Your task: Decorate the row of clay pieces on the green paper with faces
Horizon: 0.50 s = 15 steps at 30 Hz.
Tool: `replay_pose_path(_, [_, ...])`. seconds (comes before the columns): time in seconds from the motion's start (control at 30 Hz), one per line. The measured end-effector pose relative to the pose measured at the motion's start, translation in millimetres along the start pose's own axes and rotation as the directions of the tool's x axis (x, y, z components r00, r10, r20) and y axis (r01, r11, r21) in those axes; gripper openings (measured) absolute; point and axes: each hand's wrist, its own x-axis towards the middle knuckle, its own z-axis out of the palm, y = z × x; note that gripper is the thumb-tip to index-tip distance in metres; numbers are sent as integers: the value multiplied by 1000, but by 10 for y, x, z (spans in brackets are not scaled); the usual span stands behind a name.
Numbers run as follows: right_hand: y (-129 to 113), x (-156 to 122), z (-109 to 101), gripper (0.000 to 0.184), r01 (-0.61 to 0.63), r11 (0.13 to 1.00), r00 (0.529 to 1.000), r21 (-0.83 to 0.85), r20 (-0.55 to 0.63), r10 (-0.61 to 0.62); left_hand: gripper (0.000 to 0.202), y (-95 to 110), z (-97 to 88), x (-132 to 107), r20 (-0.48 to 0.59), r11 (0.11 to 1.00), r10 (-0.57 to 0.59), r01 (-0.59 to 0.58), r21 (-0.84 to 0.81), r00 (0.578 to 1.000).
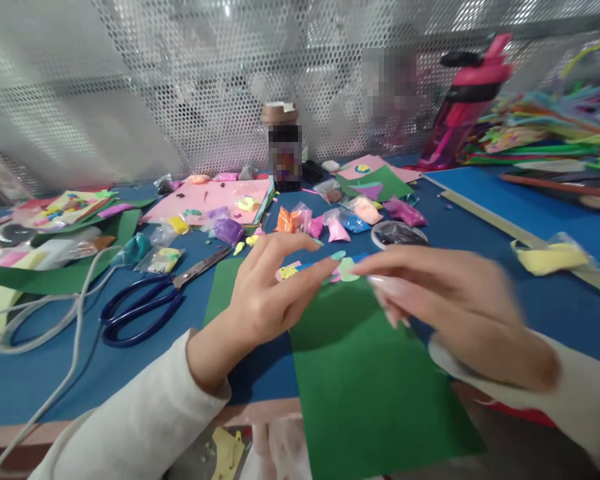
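Left hand (273,287), right hand (455,300) apart; pale green piece (348,271) between their fingertips, can't tell grip from here; green sheet (375,393) below.

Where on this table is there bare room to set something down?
The blue table has free patches between the scissors, white cable and left sleeve, and between the right hand and yellow packet. The near part of the green sheet is bare but overhangs the edge. It is crowded farther back, among small colorful packets, and along the left.
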Motion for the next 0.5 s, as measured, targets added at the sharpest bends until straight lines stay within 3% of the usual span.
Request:
replay_pose_path(0.1, [96, 263, 64, 24, -32, 999, 969, 21, 246, 25, 18, 38, -14, 13, -36, 1000, -8, 8, -6, 999])
replay_pose_path(0.2, [248, 396, 101, 37, -184, 939, 906, 290, 420, 48, 17, 44, 15, 5, 2, 997, -40, 40, -63, 999])
replay_pose_path(0.3, [345, 368, 73, 39, -262, 892, 899, 368, 430, 87, 19, 30, 66, -15, 74, 993, -38, 46, -106, 997])
replay_pose_path(0.5, [345, 327, -10, 37, -261, 942, 912, 210, 374, 169, 16, 48, 89, -24, 110, 982, -126, 140, -127, 986])
